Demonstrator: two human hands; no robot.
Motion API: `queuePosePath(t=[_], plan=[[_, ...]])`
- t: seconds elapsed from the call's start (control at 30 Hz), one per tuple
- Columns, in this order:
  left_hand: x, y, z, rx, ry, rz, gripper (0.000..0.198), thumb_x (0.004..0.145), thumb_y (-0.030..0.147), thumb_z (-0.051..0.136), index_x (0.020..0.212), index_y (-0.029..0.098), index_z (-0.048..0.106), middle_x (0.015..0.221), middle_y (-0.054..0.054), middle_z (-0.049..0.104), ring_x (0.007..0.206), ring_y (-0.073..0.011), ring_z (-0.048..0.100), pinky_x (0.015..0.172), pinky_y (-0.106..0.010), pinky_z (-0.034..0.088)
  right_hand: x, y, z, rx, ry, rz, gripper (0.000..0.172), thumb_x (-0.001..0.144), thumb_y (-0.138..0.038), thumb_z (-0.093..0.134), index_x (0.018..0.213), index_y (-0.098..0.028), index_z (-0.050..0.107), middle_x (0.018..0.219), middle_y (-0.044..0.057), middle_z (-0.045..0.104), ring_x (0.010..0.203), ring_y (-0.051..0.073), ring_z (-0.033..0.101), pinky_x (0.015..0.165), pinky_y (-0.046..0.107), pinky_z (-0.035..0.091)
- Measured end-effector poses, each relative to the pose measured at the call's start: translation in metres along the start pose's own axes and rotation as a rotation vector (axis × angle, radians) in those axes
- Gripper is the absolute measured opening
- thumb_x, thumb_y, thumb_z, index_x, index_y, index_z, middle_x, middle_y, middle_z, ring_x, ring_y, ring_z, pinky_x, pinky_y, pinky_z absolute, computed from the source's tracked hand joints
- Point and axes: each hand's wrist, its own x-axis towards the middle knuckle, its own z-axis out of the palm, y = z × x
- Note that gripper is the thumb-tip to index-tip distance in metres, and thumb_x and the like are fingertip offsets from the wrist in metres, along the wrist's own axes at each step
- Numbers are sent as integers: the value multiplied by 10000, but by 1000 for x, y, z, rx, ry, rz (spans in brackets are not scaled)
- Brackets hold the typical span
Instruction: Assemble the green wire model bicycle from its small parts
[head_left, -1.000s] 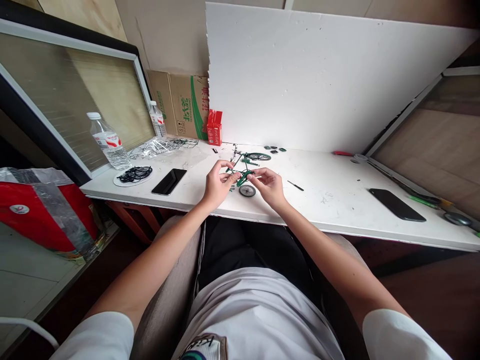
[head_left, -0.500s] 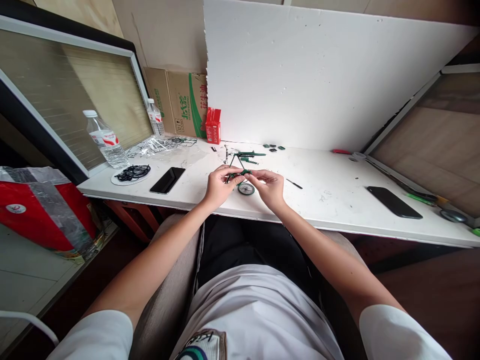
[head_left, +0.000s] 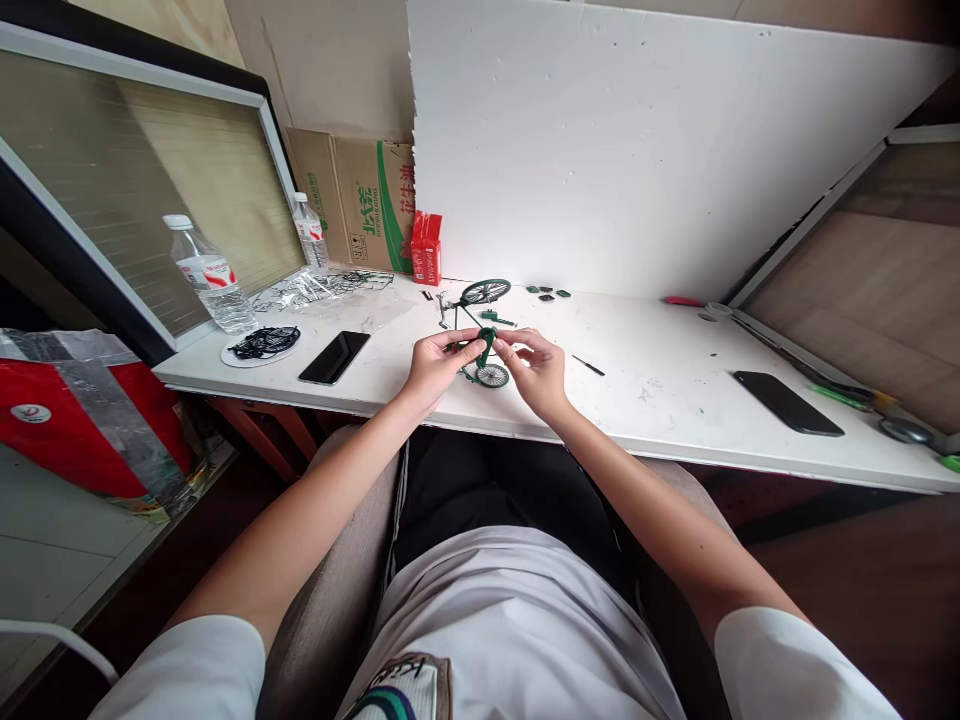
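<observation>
A small green model bicycle (head_left: 470, 314) is held over the table near its front edge, lying on its side with one wheel (head_left: 492, 375) towards me and the other wheel (head_left: 486, 291) away from me. My left hand (head_left: 437, 367) is closed, its thumb and fingers pinching the middle of the frame. From the other side my right hand (head_left: 534, 372) pinches the same part with thumb and forefinger. The fingers partly hide the frame there. Just beyond the hands lies a small green part (head_left: 496, 318).
Several small dark green pieces (head_left: 547, 293) lie farther back. A thin dark tool (head_left: 589, 366) is to the right, with a black phone (head_left: 787, 403) beyond it. To the left are another phone (head_left: 335, 357), a plate of black parts (head_left: 264, 346) and a water bottle (head_left: 210, 275).
The bicycle has turned in my hands, so its far wheel now shows as a broad ring instead of edge-on. Both hands have stayed in nearly the same place.
</observation>
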Motion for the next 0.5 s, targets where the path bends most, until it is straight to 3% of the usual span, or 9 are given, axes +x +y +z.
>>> queuePosePath(t=[0.27, 0.33, 0.43, 0.5], plan=[[3, 3, -1, -80, 31, -69, 509, 609, 363, 1062, 1033, 153, 875, 1045, -108, 841, 873, -187, 731, 903, -377, 560, 0, -4, -2, -25, -64, 77, 408, 946, -649, 779, 1030, -254, 837, 1100, 81, 826, 1033, 252, 767, 813, 369, 625], [5, 4, -2, -89, 32, -67, 506, 611, 363, 1062, 1030, 153, 871, 1054, -106, 838, 882, -186, 728, 896, -371, 556, 1, -9, -1, -63, -15, 54, 421, 962, -660, 752, 1052, -253, 812, 1140, 85, 802, 1034, 240, 749, 790, 353, 620], [8, 5, -5, -115, 39, -67, 522, 598, 369, 1068, 1030, 159, 866, 1043, -96, 833, 889, -181, 727, 877, -355, 560, 2, -29, -1, -96, 154, -47, 413, 984, -665, 724, 1084, -267, 767, 1182, 95, 751, 997, 230, 727, 711, 341, 608], [11, 4, -8, -130, 44, -66, 541, 584, 379, 1072, 1034, 163, 862, 1014, -84, 830, 874, -175, 722, 857, -344, 564, -2, -56, -4, -67, 123, -134, 398, 1049, -651, 634, 968, -281, 756, 957, 74, 745, 869, 226, 730, 702, 372, 616]])
